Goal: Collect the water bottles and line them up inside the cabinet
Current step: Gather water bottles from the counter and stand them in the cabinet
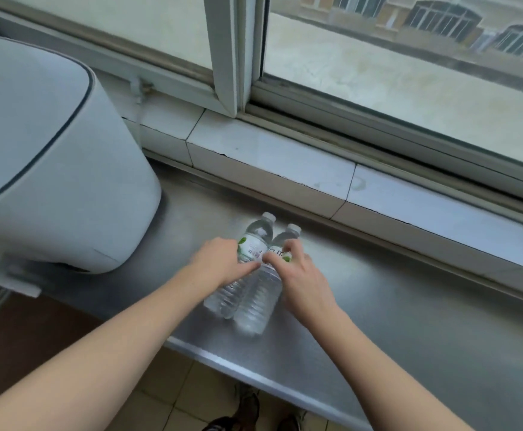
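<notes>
Two clear plastic water bottles with white caps and green-and-white labels [255, 269], lying side by side, touching, on the steel counter [409, 306] below the window sill. Left hand [219, 262] curled over the left one; right hand [297, 275] pinching the right one's label, fingers bent.

Labels on both bottles [247, 275] partly covered by left hand [219, 262] and right hand [297, 281]; text unreadable. Fingertips motion-blurred. White appliance [51, 169] cut off at left edge. Shoes [250, 409] cropped at bottom edge.
</notes>
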